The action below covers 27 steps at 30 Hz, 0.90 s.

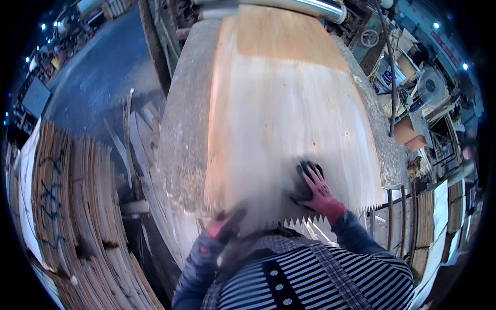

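Note:
A large pale wood veneer sheet (299,113) with a saw-toothed near edge lies over a worn table (181,129), which shows on both sides of it. A browner veneer sheet (289,36) shows at the far end. My right hand (318,194), in a pink glove with dark fingers, rests on the pale sheet near its toothed edge, fingers spread and nothing gripped. My left hand (227,223), gloved the same way, is at the sheet's near left corner. Motion smears its fingers, so whether it pinches the edge cannot be made out.
A metal roller (320,9) crosses the table's far end. Tall stacks of veneer (77,206) stand at the left, with loose strips beside them. More stacks (423,222) stand at the right, below a cardboard box (408,133) and a fan (433,85).

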Available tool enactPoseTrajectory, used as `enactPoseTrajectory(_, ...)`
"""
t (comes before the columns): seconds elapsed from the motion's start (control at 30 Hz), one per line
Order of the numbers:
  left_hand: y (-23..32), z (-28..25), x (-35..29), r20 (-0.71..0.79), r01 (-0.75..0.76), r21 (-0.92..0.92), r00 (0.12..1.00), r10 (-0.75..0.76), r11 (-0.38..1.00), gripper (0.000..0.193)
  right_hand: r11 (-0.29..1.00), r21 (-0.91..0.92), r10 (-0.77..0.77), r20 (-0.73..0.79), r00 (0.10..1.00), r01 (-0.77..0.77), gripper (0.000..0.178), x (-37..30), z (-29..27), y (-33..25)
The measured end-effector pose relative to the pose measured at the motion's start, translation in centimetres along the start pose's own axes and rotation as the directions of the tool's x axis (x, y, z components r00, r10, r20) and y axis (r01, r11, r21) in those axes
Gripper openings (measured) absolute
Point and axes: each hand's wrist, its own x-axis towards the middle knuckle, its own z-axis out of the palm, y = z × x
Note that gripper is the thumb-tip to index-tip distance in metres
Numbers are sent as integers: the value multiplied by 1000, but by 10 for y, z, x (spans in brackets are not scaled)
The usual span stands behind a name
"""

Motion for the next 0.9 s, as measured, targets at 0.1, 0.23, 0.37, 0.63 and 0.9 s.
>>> enactPoseTrajectory(0.1,40,45,-21,180,-154,142,975,127,978,24,992,113,66,-6,998,-65,85,-95,24,7)
enactPoseTrajectory(0.23,29,81,-36,397,-370,217,879,265,903,34,980,-2,188,-299,936,-197,79,-161,23,-19)
enactPoseTrajectory(0.37,29,72,-79,622,-664,221,660,421,714,35,975,-170,56,-440,896,-144,50,-207,10,-26)
enactPoseTrajectory(0.63,-25,-90,14,333,-630,389,776,535,672,46,985,-154,15,-347,938,-73,46,-109,-42,-96)
enactPoseTrajectory(0.9,-30,-67,52,-253,-75,904,699,669,421,54,968,-246,-31,-322,946,-52,42,36,-36,-1)
